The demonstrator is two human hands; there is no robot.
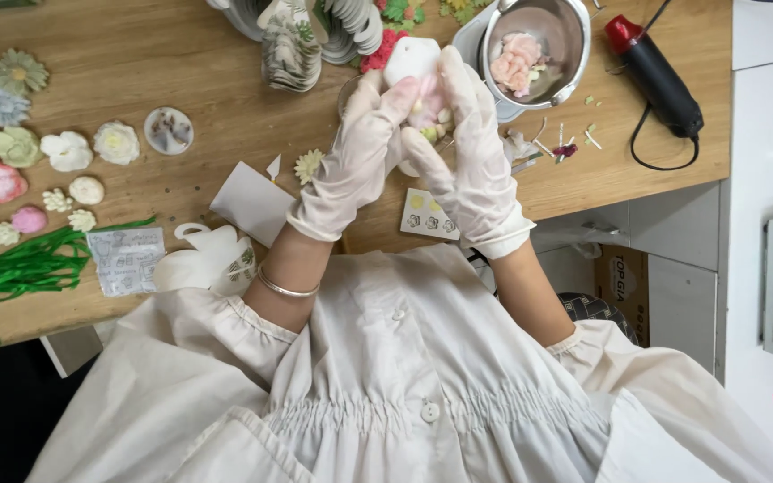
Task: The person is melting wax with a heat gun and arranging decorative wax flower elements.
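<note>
While both gloved hands, left hand [357, 152] and right hand [471, 156], clasp a soft white silicone mould [411, 61] over the wooden desk [181, 54], fingers grip its pliable, likely slippery sides.

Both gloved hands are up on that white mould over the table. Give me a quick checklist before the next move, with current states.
1. Left hand on the white mould: ok, fingers wrap its left side.
2. Right hand on the mould: ok, fingers along its right side.
3. Gloves whole: ok, no tears visible.
4. Pink piece freed from the mould: cannot tell, hands hide most of it.
5. Metal pot upright: ok, pink lumps inside.
6. Heat gun away from the hands: ok, lying at the table's right end.
</note>
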